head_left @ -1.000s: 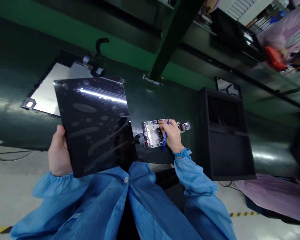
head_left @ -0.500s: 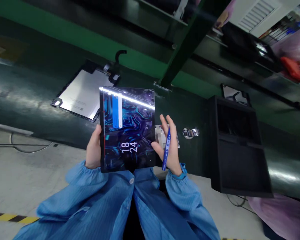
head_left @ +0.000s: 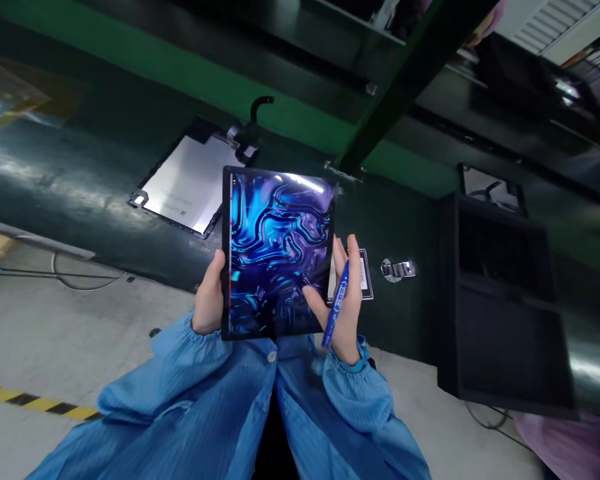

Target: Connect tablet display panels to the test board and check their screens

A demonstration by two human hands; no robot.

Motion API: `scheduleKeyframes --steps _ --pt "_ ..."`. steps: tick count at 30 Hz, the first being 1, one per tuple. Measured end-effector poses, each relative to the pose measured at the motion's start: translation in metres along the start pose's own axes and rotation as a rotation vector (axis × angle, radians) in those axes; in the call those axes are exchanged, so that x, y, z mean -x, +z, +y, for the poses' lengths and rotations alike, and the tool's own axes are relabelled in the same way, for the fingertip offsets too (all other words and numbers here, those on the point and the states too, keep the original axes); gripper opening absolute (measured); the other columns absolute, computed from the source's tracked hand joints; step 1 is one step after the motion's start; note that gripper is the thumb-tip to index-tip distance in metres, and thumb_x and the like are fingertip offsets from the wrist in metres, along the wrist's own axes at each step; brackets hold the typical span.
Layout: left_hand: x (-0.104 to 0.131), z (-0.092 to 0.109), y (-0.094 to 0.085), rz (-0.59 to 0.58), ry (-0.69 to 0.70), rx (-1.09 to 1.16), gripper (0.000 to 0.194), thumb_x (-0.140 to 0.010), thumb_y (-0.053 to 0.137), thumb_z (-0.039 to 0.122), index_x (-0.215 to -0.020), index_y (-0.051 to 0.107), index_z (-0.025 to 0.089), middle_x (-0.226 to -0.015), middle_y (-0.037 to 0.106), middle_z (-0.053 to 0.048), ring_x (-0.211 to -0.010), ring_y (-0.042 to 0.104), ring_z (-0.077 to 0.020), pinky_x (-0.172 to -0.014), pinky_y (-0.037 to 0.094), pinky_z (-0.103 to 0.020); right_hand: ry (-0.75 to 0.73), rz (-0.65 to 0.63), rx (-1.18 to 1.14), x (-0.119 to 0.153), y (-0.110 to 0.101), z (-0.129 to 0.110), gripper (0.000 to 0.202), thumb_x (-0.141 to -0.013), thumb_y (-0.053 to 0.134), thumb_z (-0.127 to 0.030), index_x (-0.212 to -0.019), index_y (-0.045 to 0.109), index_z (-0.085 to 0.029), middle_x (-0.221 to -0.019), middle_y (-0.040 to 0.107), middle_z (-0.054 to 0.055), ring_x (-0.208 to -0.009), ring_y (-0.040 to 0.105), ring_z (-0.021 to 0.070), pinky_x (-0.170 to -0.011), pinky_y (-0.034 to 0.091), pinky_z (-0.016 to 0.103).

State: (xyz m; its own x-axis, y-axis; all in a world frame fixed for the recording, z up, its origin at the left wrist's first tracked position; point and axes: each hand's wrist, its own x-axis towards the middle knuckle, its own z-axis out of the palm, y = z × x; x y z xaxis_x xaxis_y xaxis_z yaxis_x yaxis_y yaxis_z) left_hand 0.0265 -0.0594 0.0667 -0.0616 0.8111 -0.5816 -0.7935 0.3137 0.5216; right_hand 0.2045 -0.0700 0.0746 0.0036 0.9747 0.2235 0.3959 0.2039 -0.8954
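A tablet point(head_left: 280, 260) with a lit screen of blue and purple swirls is held up over the bench's near edge. My left hand point(head_left: 211, 293) grips its left side, the thumb at the edge and the fingers hidden behind. At the right side, my right hand point(head_left: 347, 307) has its thumb over the screen, with other fingers raised. A blue pen point(head_left: 337, 303) rests between the fingers of that hand. Behind the hand, a white card with a black border point(head_left: 366, 275) lies on the bench, partly covered. Left of the tablet lies a detached display panel point(head_left: 185, 180) with a silver back.
A metal piece with a round base point(head_left: 399, 269) lies right of the card. Further right stands a black divided tray point(head_left: 510, 347), with another panel point(head_left: 490, 189) behind it. A green post point(head_left: 405, 87) rises at the back. Clear film point(head_left: 15, 100) lies far left.
The clock digits and the blue-and-white box have gone from the tablet's screen, leaving the swirl picture. The view has shifted, so the bench items appear further right. Both hands still hold the tablet and pen.
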Motion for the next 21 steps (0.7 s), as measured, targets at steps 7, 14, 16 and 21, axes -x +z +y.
scheduleKeyframes --steps 7,14,16,21 --pt "0.001 0.004 -0.001 0.0 -0.037 -0.055 0.041 -0.091 0.055 0.051 -0.11 0.073 0.019 -0.104 0.079 -0.006 -0.123 0.063 -0.0347 -0.102 0.055 -0.045 -0.03 0.106 -0.009 -0.012 -0.015 0.004 0.065 -0.096 0.057 -0.036 -0.154 0.029 -0.028 -0.152 0.05 0.012 -0.142 0.048 0.0292 -0.117 0.041 0.053" --pt "0.004 0.0 -0.01 -0.009 -0.091 -0.224 0.041 -0.085 0.064 0.054 -0.102 0.076 0.019 -0.092 0.08 -0.006 -0.106 0.072 -0.0349 -0.084 0.062 -0.041 -0.122 0.116 0.447 -0.078 -0.065 -0.011 0.026 -0.099 0.052 -0.041 -0.113 0.065 -0.024 -0.101 0.073 0.005 -0.094 0.07 0.0232 -0.082 0.054 0.038" --pt "0.003 -0.002 -0.017 -0.025 -0.061 -0.287 0.042 -0.081 0.068 0.056 -0.096 0.076 0.018 -0.087 0.079 -0.006 -0.095 0.075 -0.0329 -0.076 0.062 -0.036 -0.138 0.048 0.667 -0.085 -0.07 -0.017 0.024 -0.099 0.054 -0.04 -0.093 0.067 -0.021 -0.08 0.069 0.002 -0.075 0.066 0.0187 -0.067 0.047 0.031" --pt "0.004 -0.003 -0.019 -0.109 -0.054 -0.324 0.049 -0.079 0.069 0.062 -0.095 0.078 0.017 -0.09 0.08 -0.006 -0.083 0.075 -0.028 -0.069 0.06 -0.032 -0.56 0.045 0.929 -0.061 -0.07 -0.039 0.02 -0.096 0.06 -0.031 -0.08 0.066 -0.022 -0.069 0.065 0.002 -0.067 0.058 0.0165 -0.06 0.045 0.03"
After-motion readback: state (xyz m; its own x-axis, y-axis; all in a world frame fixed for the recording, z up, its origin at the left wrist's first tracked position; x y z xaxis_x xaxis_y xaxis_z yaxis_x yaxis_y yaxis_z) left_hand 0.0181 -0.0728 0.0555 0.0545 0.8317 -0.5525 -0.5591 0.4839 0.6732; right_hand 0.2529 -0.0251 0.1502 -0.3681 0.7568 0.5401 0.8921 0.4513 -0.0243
